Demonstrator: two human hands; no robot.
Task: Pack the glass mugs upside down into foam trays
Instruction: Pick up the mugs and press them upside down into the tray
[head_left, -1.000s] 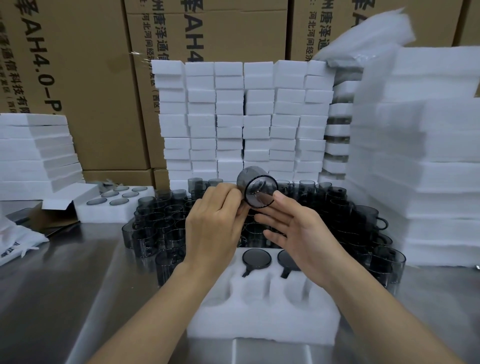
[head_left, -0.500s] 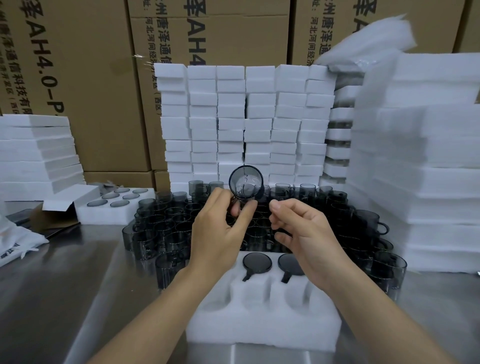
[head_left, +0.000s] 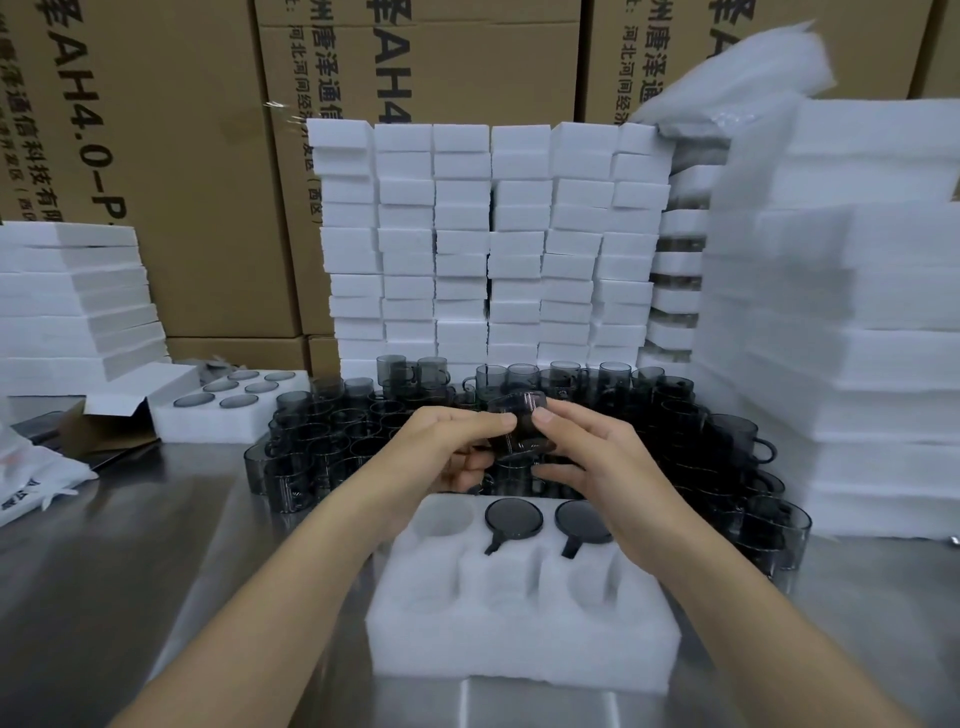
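Gripping a glass mug (head_left: 519, 422) between left hand (head_left: 447, 449) and right hand (head_left: 597, 460) at frame centre, above far edge of foam tray (head_left: 519, 642), mug blurred, half covered by both, carton (head_left: 156, 156) print upper left "AH4.0-P", cut off

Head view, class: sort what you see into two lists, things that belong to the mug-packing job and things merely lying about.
Belongs to the job: held mug, gripped by left hand and right hand; foam tray in front; two packed mugs, upside down; loose mugs behind.
Just lying about: cardboard boxes; stacked foam; filled tray at far left; plastic bag.
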